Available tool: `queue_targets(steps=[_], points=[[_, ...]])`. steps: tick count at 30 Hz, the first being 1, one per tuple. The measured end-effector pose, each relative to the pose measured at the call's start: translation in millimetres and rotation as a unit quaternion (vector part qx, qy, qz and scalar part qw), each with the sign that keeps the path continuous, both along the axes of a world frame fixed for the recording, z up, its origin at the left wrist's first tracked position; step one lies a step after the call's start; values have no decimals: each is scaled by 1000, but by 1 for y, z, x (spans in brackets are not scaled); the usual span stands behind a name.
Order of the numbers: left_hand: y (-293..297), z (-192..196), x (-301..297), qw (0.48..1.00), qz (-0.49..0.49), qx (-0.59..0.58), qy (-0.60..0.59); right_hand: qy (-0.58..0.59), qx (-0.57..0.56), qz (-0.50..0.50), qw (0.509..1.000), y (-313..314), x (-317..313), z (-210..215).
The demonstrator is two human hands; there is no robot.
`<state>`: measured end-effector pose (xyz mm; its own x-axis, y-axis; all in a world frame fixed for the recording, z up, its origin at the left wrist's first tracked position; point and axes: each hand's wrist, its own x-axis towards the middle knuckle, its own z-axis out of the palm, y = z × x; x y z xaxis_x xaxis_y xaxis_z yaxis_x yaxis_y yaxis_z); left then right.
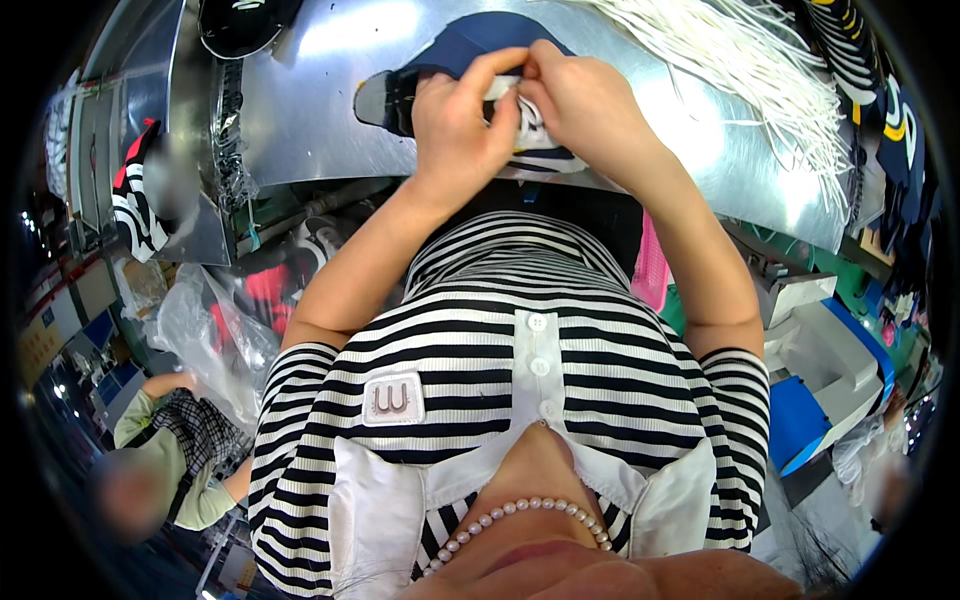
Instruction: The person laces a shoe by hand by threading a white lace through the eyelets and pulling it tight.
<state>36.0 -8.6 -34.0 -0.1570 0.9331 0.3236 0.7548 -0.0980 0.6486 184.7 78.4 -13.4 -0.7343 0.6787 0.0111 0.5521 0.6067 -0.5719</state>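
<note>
A navy shoe upper [480, 42] with a grey-lined end and white stripes lies at the near edge of the metal table. My left hand [460, 130] is closed over its middle, with index finger and thumb curled around a white part of it. My right hand [585, 105] is also closed, its thumb and index fingertips pinched together over the upper, touching my left fingertips. What lies in that right pinch is too small and covered to make out.
A bundle of white laces [740, 85] spreads over the right of the metal table [310, 130]. A dark shoe piece [240, 25] sits at the far left. More striped uppers [900, 130] hang at the right. Another person [190, 430] is at the lower left.
</note>
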Motion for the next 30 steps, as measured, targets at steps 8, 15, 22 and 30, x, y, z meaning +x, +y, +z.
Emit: queue_targets(steps=[8, 15, 22, 30], points=[[3, 9, -1, 984, -40, -87, -149, 43, -124, -31, 991, 2, 44, 27], [14, 2, 8, 994, 11, -102, -44, 38, 52, -80, 995, -22, 52, 16], [33, -2, 11, 972, 14, -123, -200, 215, 43, -214, 952, -4, 35, -40], [30, 29, -23, 854, -159, -282, -407, 377, -49, -294, 877, 0, 22, -49]])
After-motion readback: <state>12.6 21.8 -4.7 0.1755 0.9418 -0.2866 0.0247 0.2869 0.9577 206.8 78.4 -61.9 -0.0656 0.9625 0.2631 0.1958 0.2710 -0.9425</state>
